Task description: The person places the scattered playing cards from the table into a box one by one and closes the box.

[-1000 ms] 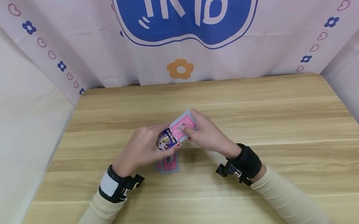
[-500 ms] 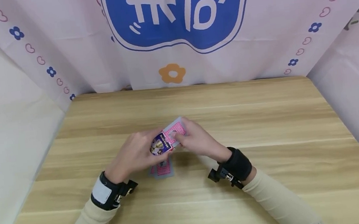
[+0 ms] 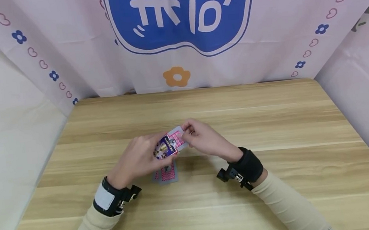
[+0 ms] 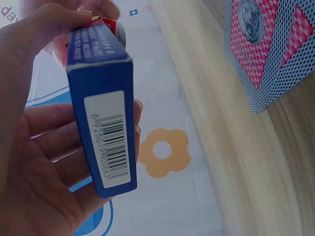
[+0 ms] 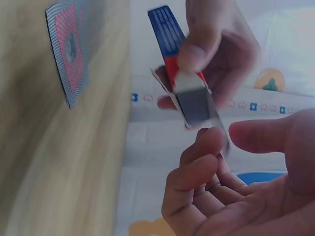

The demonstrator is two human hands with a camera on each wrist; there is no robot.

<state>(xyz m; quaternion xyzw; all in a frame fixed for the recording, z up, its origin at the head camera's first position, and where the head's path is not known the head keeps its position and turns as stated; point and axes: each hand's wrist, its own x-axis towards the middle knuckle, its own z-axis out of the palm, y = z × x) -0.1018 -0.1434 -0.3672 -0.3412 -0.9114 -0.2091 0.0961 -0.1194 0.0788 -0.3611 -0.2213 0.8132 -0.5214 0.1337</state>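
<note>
A blue card box [image 3: 164,148] with a trophy picture is gripped in my left hand [image 3: 138,155], thumb on one narrow side and fingers on the other; the left wrist view shows its barcode end [image 4: 109,145]. From the box's open end sticks a playing card [image 3: 176,136] with a pink patterned back. My right hand [image 3: 207,139] has curled fingers at the card's outer edge. In the right wrist view its thumb and index finger lie on either side of the thin card edge, beside the open flaps [image 5: 160,81]. How many cards stick out is unclear.
Below my left hand, a few pink-backed cards [image 3: 168,173] lie overlapping on the wooden table [image 3: 239,124]. A white cloth [image 3: 146,70] with a blue emblem hangs behind the table's far edge. Black straps with small cameras sit on both wrists.
The head view has shifted a little. My right hand has changed its hold, its thumb sliding from the middle of the card's back toward its outer edge. The left hand keeps the box.
</note>
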